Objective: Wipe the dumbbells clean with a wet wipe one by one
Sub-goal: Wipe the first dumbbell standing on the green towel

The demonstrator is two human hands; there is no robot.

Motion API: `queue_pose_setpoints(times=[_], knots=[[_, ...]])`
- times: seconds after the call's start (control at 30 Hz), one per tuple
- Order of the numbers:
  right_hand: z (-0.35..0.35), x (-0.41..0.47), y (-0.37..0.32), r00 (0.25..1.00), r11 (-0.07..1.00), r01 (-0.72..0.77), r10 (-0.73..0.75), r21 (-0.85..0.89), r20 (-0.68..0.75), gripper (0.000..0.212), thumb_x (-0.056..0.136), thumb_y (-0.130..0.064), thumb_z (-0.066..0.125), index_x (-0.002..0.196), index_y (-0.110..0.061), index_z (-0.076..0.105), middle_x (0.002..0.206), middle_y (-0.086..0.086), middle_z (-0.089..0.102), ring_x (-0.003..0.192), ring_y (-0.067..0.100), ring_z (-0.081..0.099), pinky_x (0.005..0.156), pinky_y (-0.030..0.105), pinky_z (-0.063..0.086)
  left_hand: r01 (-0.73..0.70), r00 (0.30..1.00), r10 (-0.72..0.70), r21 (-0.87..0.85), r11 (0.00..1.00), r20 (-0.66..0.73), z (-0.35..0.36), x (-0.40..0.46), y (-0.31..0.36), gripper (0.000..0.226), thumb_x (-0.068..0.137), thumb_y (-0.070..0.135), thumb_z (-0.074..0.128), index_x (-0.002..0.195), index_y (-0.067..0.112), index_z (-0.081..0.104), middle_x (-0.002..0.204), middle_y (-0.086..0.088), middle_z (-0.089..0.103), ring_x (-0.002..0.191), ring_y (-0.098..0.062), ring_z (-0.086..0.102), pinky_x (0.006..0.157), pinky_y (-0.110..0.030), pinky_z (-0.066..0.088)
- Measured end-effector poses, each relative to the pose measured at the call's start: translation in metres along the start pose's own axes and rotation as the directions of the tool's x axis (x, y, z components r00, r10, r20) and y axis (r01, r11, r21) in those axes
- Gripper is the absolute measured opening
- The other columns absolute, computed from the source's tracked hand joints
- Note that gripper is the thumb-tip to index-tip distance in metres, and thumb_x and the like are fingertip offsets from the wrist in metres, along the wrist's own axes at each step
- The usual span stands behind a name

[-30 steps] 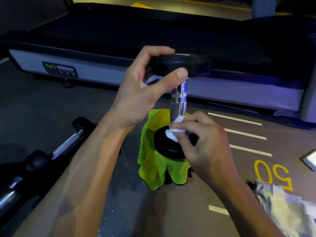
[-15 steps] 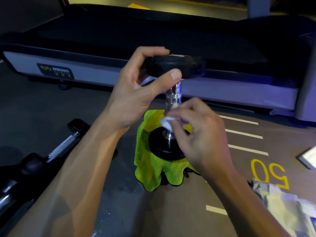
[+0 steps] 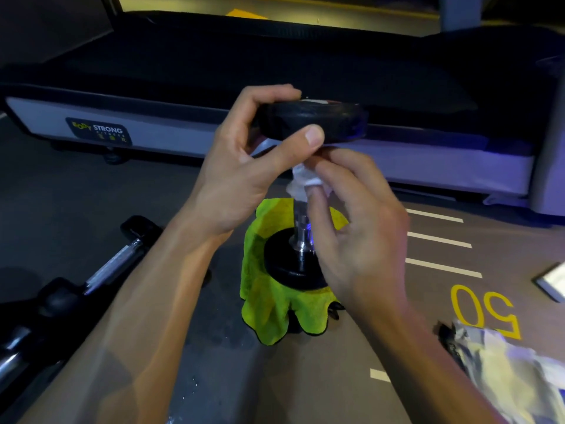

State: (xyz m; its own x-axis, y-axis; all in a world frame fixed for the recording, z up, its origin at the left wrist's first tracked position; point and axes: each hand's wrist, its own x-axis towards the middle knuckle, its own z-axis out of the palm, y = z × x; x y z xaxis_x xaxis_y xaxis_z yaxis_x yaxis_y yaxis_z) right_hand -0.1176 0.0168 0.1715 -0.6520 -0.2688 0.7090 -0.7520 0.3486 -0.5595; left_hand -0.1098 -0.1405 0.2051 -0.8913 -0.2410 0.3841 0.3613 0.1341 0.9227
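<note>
My left hand (image 3: 244, 175) pinches the upper black head of the upright dumbbell (image 3: 308, 122) between thumb and fingers. My right hand (image 3: 357, 228) presses a white wet wipe (image 3: 301, 182) against the chrome handle just below that head. The lower head rests on a green microfibre cloth (image 3: 269, 304) on the floor (image 3: 61, 194).

Right hand (image 3: 354, 228) hides the dumbbell (image 3: 308, 123) handle's top — blurred.

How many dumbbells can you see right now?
3, possibly more beyond the frame's left edge. One black-ended chrome dumbbell stands upright on the green cloth, and two dumbbells lie on the floor at left.
</note>
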Motion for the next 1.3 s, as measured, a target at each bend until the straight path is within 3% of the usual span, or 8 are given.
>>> queue_pose_setpoints(times=[0.23, 0.43, 0.7, 0.87, 1.03, 1.17, 1.23, 1.3], knots=[[0.011, -0.042, 0.013, 0.968, 0.988, 0.118, -0.092, -0.096, 0.235, 0.048, 0.099, 0.001, 0.058, 0.146, 0.001, 0.049, 0.160, 0.010, 0.039, 0.153, 0.022, 0.030, 0.123, 0.039, 0.032, 0.018, 0.998, -0.019, -0.020, 1.000, -0.057, -0.004, 0.001, -0.004, 0.044, 0.094, 0.021, 0.073, 0.133, 0.010, 0.056, 0.109, 0.009, 0.066, 0.100, 0.003, 0.063, 0.086, -0.016, 0.049], [0.016, -0.031, 0.003, 0.968, 0.996, -0.037, 0.055, -0.075, 0.247, 0.065, 0.102, -0.009, 0.056, 0.158, -0.002, 0.024, 0.170, 0.008, 0.014, 0.157, 0.015, 0.017, 0.122, 0.036, 0.033, 0.025, 0.997, -0.026, -0.018, 1.000, -0.072, -0.007, 0.001, -0.006, 0.043, 0.093, 0.021, 0.072, 0.132, 0.011, 0.058, 0.103, 0.014, 0.066, 0.095, 0.004, 0.061, 0.087, -0.019, 0.049], [0.019, -0.010, -0.016, 0.941, 0.967, -0.254, 0.242, 0.023, 0.237, 0.068, 0.107, -0.024, 0.045, 0.163, -0.017, 0.009, 0.171, -0.007, 0.008, 0.153, -0.004, 0.010, 0.117, 0.007, 0.016, 0.046, 0.996, -0.045, 0.005, 0.999, -0.074, -0.004, 0.000, -0.001, 0.043, 0.093, 0.026, 0.074, 0.131, 0.016, 0.058, 0.105, 0.020, 0.069, 0.104, -0.001, 0.064, 0.089, -0.024, 0.052], [0.027, -0.008, -0.030, 0.938, 0.950, -0.293, 0.264, 0.109, 0.225, 0.072, 0.106, -0.026, 0.045, 0.164, -0.022, 0.002, 0.172, -0.008, -0.001, 0.156, 0.011, 0.017, 0.121, 0.037, 0.032, 0.038, 0.997, -0.038, 0.010, 0.999, -0.067, -0.006, -0.003, 0.000, 0.042, 0.093, 0.027, 0.072, 0.132, 0.018, 0.058, 0.106, 0.021, 0.066, 0.106, -0.002, 0.063, 0.091, -0.027, 0.052], [0.031, -0.010, -0.033, 0.949, 0.959, -0.271, 0.252, 0.082, 0.191, 0.073, 0.105, -0.024, 0.046, 0.163, -0.016, 0.003, 0.172, -0.001, -0.003, 0.158, 0.010, 0.007, 0.124, 0.038, 0.027, 0.020, 0.999, -0.020, 0.005, 1.000, -0.051, -0.005, -0.006, 0.001, 0.043, 0.093, 0.023, 0.072, 0.133, 0.015, 0.056, 0.122, 0.006, 0.064, 0.112, -0.002, 0.062, 0.094, -0.026, 0.051], [0.025, -0.010, -0.028, 0.939, 0.932, -0.325, 0.299, 0.159, 0.170, 0.066, 0.103, -0.018, 0.051, 0.162, -0.026, 0.022, 0.159, -0.010, 0.041, 0.140, 0.002, 0.045, 0.111, 0.030, 0.044, 0.010, 0.999, -0.011, -0.013, 1.000, -0.051, -0.004, -0.006, 0.001, 0.046, 0.090, 0.025, 0.074, 0.131, 0.015, 0.057, 0.128, 0.001, 0.060, 0.110, -0.001, 0.061, 0.093, -0.025, 0.050], [0.019, 0.001, -0.024, 0.902, 0.825, -0.433, 0.391, 0.363, 0.186, 0.051, 0.101, -0.014, 0.051, 0.149, -0.031, 0.047, 0.119, -0.008, 0.070, 0.102, 0.000, 0.063, 0.090, 0.032, 0.052, 0.003, 0.999, -0.005, -0.021, 1.000, -0.052, -0.003, -0.008, 0.001, 0.050, 0.087, 0.029, 0.074, 0.132, 0.014, 0.057, 0.134, -0.002, 0.060, 0.112, -0.002, 0.061, 0.097, -0.028, 0.051], [0.014, 0.014, -0.018, 0.844, 0.634, -0.518, 0.489, 0.574, 0.222, 0.026, 0.100, -0.012, 0.052, 0.118, -0.025, 0.067, 0.091, 0.003, 0.069, 0.086, 0.008, 0.060, 0.080, 0.036, 0.049, 0.000, 0.999, -0.001, -0.015, 1.000, -0.044, -0.002, -0.008, 0.002, 0.051, 0.086, 0.030, 0.074, 0.131, 0.015, 0.057, 0.140, -0.002, 0.058, 0.116, -0.004, 0.061, 0.102, -0.031, 0.051]])
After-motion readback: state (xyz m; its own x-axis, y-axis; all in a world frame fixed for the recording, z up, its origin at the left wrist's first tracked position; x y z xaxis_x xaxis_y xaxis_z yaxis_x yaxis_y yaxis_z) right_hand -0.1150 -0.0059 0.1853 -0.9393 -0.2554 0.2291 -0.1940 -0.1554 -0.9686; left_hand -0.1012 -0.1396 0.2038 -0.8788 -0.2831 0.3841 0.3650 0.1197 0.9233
